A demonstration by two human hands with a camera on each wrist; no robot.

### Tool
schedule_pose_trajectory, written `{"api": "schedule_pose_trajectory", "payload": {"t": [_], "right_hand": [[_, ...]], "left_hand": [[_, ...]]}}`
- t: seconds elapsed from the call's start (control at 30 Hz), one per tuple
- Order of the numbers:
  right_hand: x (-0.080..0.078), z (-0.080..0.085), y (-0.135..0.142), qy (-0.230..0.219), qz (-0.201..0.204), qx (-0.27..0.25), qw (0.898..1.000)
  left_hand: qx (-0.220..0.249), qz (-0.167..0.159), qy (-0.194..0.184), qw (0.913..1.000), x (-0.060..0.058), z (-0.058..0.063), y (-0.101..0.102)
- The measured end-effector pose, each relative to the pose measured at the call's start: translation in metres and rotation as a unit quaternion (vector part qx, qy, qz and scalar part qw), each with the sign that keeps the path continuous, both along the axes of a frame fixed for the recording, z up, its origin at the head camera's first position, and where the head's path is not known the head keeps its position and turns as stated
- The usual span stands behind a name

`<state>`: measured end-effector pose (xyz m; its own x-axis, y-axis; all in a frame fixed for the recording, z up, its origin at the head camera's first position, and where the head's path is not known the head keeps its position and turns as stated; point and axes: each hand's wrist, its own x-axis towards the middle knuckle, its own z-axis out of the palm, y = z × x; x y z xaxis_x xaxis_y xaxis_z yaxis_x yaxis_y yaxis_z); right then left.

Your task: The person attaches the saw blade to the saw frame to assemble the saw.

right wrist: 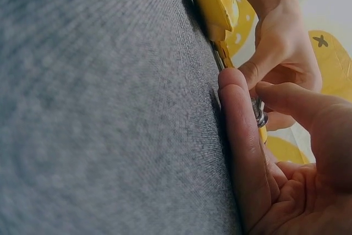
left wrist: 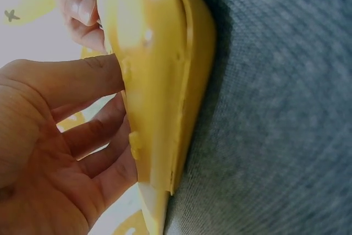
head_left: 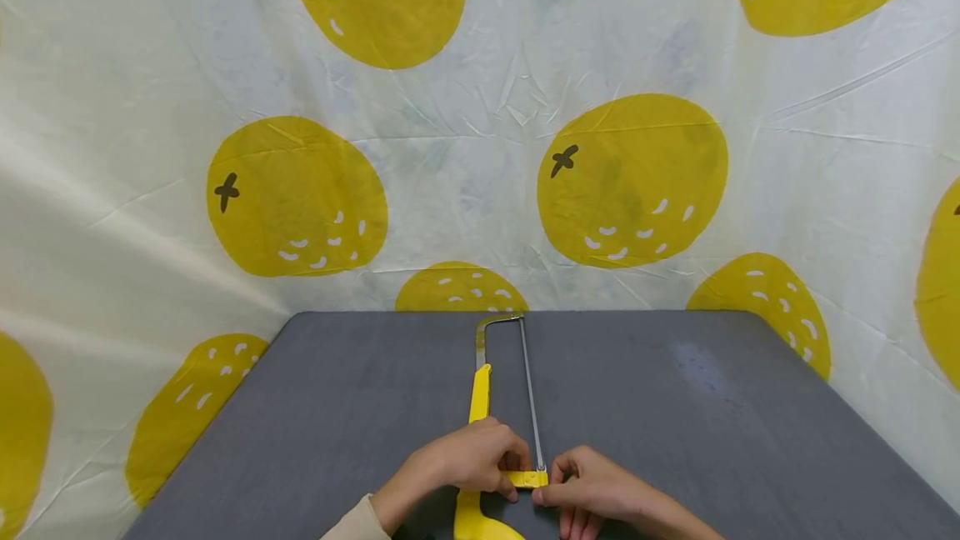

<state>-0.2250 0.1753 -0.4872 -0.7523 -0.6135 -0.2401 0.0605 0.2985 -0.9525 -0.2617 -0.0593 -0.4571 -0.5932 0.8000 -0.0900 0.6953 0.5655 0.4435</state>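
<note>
A hacksaw [head_left: 480,394] with a yellow frame lies on the grey tabletop, its blade [head_left: 531,398] on the right side and its curved metal end pointing away. My left hand [head_left: 480,452] reaches over the frame and pinches the short yellow crossbar [head_left: 521,479] near the blade's close end. At the crossbar's tip, my right hand [head_left: 588,486] has thumb and forefinger around a small metal nut [right wrist: 258,113], seen in the right wrist view. The yellow handle [left wrist: 159,81] fills the middle of the left wrist view, and its lower end is cut off in the head view.
The grey tabletop [head_left: 660,407] spreads to both sides of the saw. Behind and at the sides hangs a pale cloth [head_left: 465,190] printed with large yellow fruit.
</note>
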Motion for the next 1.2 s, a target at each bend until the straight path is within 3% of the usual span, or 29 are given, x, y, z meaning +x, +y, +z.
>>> {"api": "schedule_pose_trajectory", "payload": {"t": [0.8, 1.2], "right_hand": [[-0.0025, 0.004, 0.0027, -0.001, -0.007, 0.016, 1.0], [-0.0019, 0.0033, 0.0031, 0.005, 0.001, 0.006, 1.0]], "left_hand": [[0.01, -0.01, 0.004, 0.9999, -0.0013, -0.0001, 0.0028], [0.015, 0.001, -0.002, 0.9999, 0.0005, -0.0002, 0.0021]]}}
